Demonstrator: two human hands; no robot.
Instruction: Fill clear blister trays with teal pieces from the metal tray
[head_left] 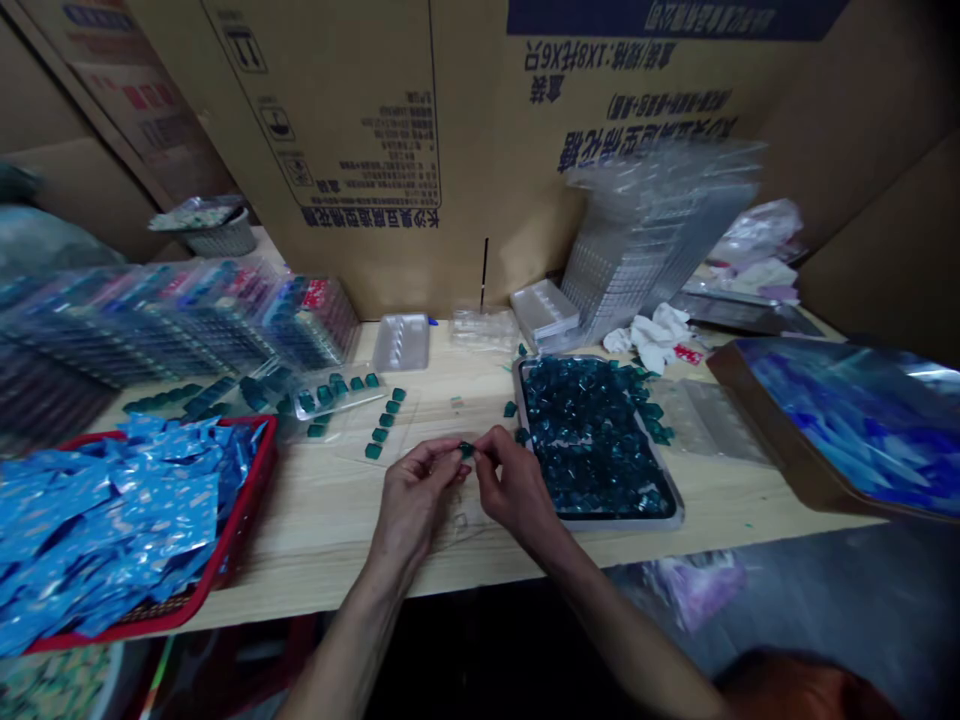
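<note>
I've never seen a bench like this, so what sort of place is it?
Likely a small hand-packing workshop: teal pieces heaped on a tray, stacks of clear blister trays, and blue sachets in a red basket.

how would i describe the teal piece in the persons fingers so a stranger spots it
On the light wooden bench, find the grey-rimmed tray heaped with dark teal pieces. Just left of it, the left hand and right hand meet. The small teal piece pinched between them is the only one held up off the bench.
</note>
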